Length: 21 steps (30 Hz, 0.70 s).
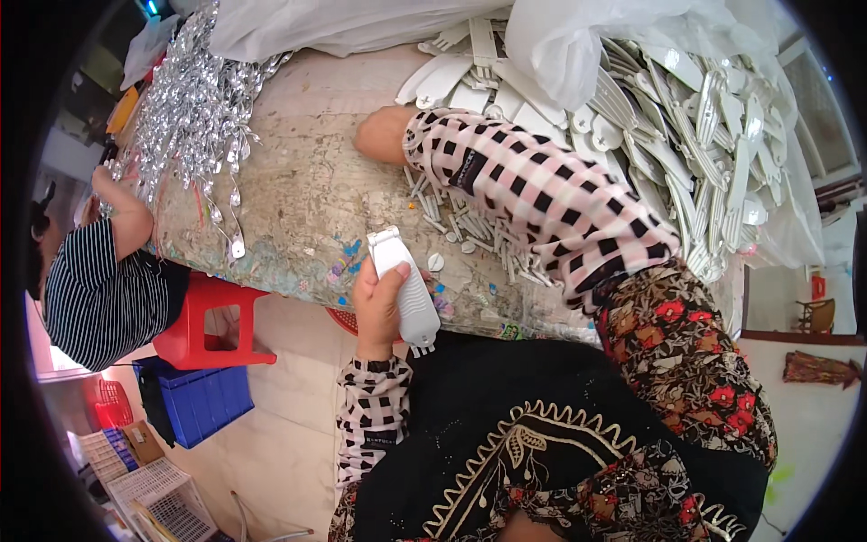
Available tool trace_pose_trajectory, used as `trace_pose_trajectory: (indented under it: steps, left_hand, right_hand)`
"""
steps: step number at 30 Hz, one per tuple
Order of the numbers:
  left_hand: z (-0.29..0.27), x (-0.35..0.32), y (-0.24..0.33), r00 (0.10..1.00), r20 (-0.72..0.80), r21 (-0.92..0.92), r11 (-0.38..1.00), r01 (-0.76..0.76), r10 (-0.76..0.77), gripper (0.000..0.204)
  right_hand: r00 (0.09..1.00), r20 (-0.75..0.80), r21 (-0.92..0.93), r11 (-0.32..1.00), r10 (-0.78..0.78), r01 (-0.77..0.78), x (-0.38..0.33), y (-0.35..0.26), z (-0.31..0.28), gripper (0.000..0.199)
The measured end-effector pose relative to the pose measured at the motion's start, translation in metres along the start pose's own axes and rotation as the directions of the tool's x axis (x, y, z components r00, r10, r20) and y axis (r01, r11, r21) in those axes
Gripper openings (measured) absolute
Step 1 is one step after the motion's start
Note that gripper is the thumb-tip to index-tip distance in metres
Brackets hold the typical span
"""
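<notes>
Near the table's front edge, my left hand [379, 298] is closed around a long white plastic part [406, 294] with ribbed sides and small prongs at its lower end. Its thumb presses on the part's face. My right hand [384, 135] reaches across the table, beside a pile of flat white plastic pieces [452, 77]; its fingers are turned from view, so what they do or hold is hidden. Small white rods [465, 221] lie scattered below my right forearm. A little white disc [435, 262] rests beside the held part.
A large heap of white plastic pieces [668, 135] fills the table's right side, partly under clear plastic sheeting [551, 54]. Silvery strands [194, 99] are piled at the left. There a person in a striped shirt [99, 289] is by a red stool [203, 330]; a blue crate [208, 406] stands below.
</notes>
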<state>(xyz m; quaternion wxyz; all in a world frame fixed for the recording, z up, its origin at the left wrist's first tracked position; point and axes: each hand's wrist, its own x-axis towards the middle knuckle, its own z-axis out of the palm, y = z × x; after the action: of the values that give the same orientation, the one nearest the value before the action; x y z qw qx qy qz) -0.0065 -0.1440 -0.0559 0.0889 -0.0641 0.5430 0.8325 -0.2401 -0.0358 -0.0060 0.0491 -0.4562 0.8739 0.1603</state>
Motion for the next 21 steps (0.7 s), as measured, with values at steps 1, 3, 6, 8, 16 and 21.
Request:
trace_pose_trajectory:
  steps: [1, 3, 6, 8, 16, 21]
  left_hand:
    - [0.002, 0.0, 0.001, 1.0, 0.018, 0.005, 1.0, 0.011, -0.011, 0.029]
    - [0.007, 0.005, 0.002, 1.0, 0.031, 0.058, 0.998, -0.006, 0.005, 0.028]
    - [0.003, 0.003, 0.002, 0.999, 0.034, 0.069, 0.998, 0.009, -0.011, 0.027]
    - [0.005, 0.004, 0.002, 0.996, 0.078, 0.106, 0.994, 0.042, -0.05, 0.026]
    - [0.086, -0.03, 0.01, 0.798, 0.59, 0.655, 0.648, -0.388, -0.119, 0.029]
    - [0.138, -0.034, -0.002, 0.727, 0.628, 0.774, 0.322, -0.545, -0.279, 0.025]
  right_hand:
    - [0.998, -0.059, 0.1, 0.994, 0.038, -0.032, -0.004, 0.002, 0.003, 0.023]
    - [0.989, -0.105, 0.212, 0.974, 0.107, -0.083, -0.024, 0.006, 0.015, 0.023]
    - [0.865, -0.447, 0.48, 0.877, 0.23, 0.015, -0.103, -0.02, -0.022, 0.025]
    - [0.811, -0.441, 0.686, 0.727, 0.384, 0.028, -0.159, -0.028, -0.027, 0.027]
    - [0.655, 0.203, 0.851, -0.462, 0.728, 0.249, -0.333, -0.105, 0.027, 0.018]
    - [0.562, 0.223, 0.804, -0.476, 0.796, 0.356, -0.362, -0.144, 0.057, 0.016]
